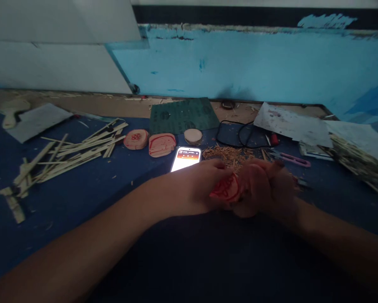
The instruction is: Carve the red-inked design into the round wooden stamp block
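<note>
My left hand (197, 185) and my right hand (267, 187) meet over the dark blue table top (81, 198). Between them is a small wooden disc with a red drawing (226, 189). The left hand's fingers curl round its left side. My right hand is closed in a fist against the disc's right side; whether a tool is in it I cannot make out. A pile of wood shavings (230, 155) lies just beyond the hands.
A lit phone (186, 158) lies behind my left hand. Two marked wooden pieces (136, 139) (161, 144) and a plain round one (193, 136) sit further back. Wooden sticks (65, 153) at left, sandpaper sheet (182, 114), black cable (239, 134), pink cutter (291, 159), papers (290, 124) at right.
</note>
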Demonstrator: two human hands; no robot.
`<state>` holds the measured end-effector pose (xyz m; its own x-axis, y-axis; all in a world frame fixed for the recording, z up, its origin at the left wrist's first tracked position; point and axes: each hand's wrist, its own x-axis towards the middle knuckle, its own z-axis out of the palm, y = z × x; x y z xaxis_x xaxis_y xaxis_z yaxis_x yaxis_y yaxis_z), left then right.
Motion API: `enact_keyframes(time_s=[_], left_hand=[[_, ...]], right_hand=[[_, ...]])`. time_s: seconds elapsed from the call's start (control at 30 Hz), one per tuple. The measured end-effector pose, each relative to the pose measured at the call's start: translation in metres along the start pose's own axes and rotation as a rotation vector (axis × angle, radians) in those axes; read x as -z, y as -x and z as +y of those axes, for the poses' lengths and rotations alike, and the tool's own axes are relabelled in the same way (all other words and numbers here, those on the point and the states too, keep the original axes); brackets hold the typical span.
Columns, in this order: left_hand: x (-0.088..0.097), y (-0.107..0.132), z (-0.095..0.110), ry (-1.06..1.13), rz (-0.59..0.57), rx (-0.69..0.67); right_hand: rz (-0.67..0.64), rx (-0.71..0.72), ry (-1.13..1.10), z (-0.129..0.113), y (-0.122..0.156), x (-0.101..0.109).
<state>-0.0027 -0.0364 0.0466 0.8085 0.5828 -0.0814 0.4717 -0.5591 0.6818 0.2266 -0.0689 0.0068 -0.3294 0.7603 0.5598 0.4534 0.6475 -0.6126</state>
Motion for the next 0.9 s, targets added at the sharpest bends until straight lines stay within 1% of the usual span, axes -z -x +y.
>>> enact_keyframes(time_s=[0.07, 0.17, 0.27, 0.37, 0.43, 0.53, 0.7, 0.83, 0.9], left_hand=[[0.000, -0.001, -0.001, -0.014, -0.022, 0.024], [0.000, -0.002, -0.001, -0.030, -0.049, 0.033], [0.001, -0.002, -0.002, -0.023, -0.038, 0.046], [0.001, -0.002, -0.005, -0.011, -0.046, 0.035], [0.001, -0.002, -0.009, -0.001, -0.056, 0.004], [-0.001, -0.002, -0.012, 0.014, -0.032, -0.010], [-0.003, -0.002, -0.009, -0.012, -0.013, 0.037], [-0.003, -0.004, -0.009, -0.054, -0.029, 0.018], [-0.002, -0.005, -0.009, -0.050, -0.046, 0.016]], right_hand=[[-0.007, 0.010, 0.020, 0.002, 0.000, 0.002], [-0.043, 0.076, 0.054, 0.005, 0.007, 0.005], [0.013, 0.079, -0.045, 0.009, 0.017, 0.006], [-0.005, 0.103, -0.130, 0.011, 0.021, 0.003], [-0.030, 0.149, -0.117, 0.009, 0.020, 0.002], [-0.061, 0.190, -0.087, 0.005, 0.016, 0.004], [-0.038, 0.211, -0.158, 0.003, 0.013, 0.006], [-0.045, 0.240, -0.186, 0.006, 0.013, 0.002], [-0.026, 0.219, -0.183, 0.007, 0.013, -0.001]])
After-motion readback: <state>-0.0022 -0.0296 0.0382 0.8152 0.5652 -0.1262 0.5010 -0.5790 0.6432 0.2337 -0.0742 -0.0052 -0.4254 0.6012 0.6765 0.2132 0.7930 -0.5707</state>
